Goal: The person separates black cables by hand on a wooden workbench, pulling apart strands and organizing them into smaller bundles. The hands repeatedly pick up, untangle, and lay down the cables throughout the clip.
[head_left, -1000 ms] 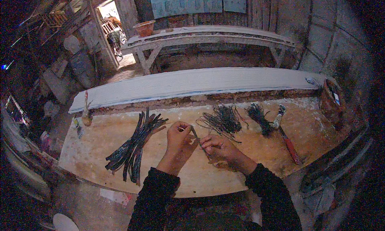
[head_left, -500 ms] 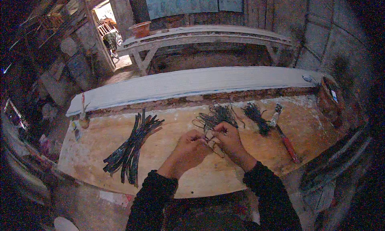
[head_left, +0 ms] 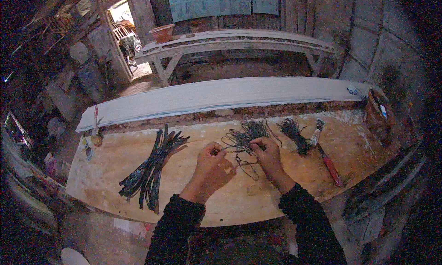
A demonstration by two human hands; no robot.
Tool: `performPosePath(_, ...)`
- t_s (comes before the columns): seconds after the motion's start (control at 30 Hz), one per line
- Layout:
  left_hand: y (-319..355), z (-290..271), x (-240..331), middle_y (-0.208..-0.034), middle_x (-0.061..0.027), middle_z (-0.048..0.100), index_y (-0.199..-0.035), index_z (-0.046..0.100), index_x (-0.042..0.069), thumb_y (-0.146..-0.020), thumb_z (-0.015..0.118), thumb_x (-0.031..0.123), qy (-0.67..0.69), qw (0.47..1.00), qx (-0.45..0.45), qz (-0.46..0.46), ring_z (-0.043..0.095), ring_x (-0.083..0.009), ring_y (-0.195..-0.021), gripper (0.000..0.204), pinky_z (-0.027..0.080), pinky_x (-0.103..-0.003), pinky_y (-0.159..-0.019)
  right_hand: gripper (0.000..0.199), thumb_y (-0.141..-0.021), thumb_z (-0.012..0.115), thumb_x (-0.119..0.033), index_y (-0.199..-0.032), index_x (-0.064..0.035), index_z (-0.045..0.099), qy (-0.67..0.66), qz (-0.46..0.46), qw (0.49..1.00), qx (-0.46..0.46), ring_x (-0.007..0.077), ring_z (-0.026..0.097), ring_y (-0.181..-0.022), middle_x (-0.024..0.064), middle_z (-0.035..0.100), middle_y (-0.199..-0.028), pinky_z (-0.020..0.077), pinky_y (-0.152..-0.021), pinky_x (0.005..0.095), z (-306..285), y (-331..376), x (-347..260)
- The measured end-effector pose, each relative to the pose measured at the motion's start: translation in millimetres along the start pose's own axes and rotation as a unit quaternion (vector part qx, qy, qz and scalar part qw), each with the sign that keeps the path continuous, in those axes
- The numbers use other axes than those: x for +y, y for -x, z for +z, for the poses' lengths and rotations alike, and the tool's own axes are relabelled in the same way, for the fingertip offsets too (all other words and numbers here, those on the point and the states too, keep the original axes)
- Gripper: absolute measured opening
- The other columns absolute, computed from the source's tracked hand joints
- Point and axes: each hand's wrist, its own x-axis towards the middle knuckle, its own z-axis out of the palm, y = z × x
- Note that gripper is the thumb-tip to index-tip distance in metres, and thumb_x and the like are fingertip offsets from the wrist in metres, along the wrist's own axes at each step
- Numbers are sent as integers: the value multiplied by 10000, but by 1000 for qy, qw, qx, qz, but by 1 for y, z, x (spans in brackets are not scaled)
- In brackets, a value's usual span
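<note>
My left hand (head_left: 211, 170) is closed in a pinch above the wooden board, with what looks like the end of a thin dark cord at its fingertips. Just to the right, my right hand (head_left: 268, 160) pinches a thin cord too. Between the hands a loose cord loop (head_left: 248, 168) hangs down over the board. Right behind my fingers lies a tangled heap of dark cords (head_left: 251, 131). On the left rests a bundle of flat black strips (head_left: 149, 173). A smaller bunch of dark cords (head_left: 295, 135), gathered at its middle, lies to the right.
A red-handled tool (head_left: 330, 166) with a pale head lies on the right of the board (head_left: 184, 196). A brown pot (head_left: 378, 115) stands at the right edge. Behind runs a long whitish plank (head_left: 221, 93); a bench (head_left: 239, 45) with a terracotta planter (head_left: 162, 33) stands farther back.
My hands, close together before, have drawn apart; the left has moved left and up a little. The cord loop between them now shows more openly.
</note>
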Motion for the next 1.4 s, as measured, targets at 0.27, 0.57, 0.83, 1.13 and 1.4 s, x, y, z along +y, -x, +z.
performPosePath(0.27,29,50,60,-670,-45,486,-898,516,90,-874,558,50,73,987,137,-31,501,-168,-552,62,465,-347,-498,108,-794,692,-84,-867,-23,641,-273,175,901,-287,144,582,-883,24,550,-1078,511,-755,310,-11,29,-63)
performPosePath(0.57,31,45,51,-740,-86,547,-876,543,9,-841,606,-13,139,989,13,-52,586,-193,-614,75,476,-360,-521,196,-748,685,-59,-935,-69,628,-189,29,947,-259,131,581,-807,35,601,-934,483,-666,297,-15,25,-32)
performPosePath(0.83,41,52,47,-858,-51,602,-891,613,41,-836,652,70,-93,975,-134,-150,580,-150,-759,73,473,-304,-650,115,-746,629,16,-821,-56,579,-105,13,994,-10,156,551,-783,37,551,-819,458,-710,306,0,9,-5)
performPosePath(1.13,-21,-30,-69,-804,0,575,-823,592,61,-826,661,128,66,963,-191,-176,544,-90,-752,97,443,-251,-656,115,-768,677,-30,-868,-44,620,52,-88,988,112,196,534,-858,65,504,-901,441,-762,302,7,1,-10)
performPosePath(1.4,25,45,54,-708,-10,482,-801,537,59,-849,612,40,90,987,123,-48,451,-95,-555,91,474,-316,-569,113,-789,708,-109,-847,-31,649,-94,-58,988,-106,168,544,-888,49,530,-961,450,-786,302,0,10,-9)
